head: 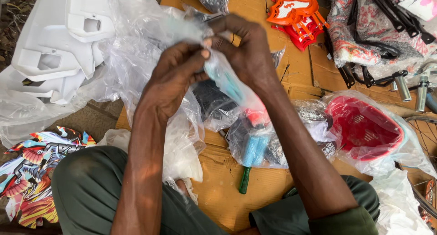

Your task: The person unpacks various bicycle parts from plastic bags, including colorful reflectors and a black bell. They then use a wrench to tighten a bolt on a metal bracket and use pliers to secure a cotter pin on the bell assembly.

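Left hand (175, 75) and right hand (243, 53) are pinching a clear plastic bag of blue parts (227, 82), fingers clenched on the film; thin film is stretching and may well tear, spilling parts onto the brown cardboard sheet (218, 189).

White moulded plastic panels (54, 48) upper left, stacked. Colourful printed sticker sheet (32, 176) lower left. Orange and red plastic plates (298, 18) top centre on cardboard (227, 189). Red plastic basket (362, 125) in clear bag, right. Patterned pink frame parts (378, 21) upper right. Green-handled tool (245, 180) on cardboard, lower centre.
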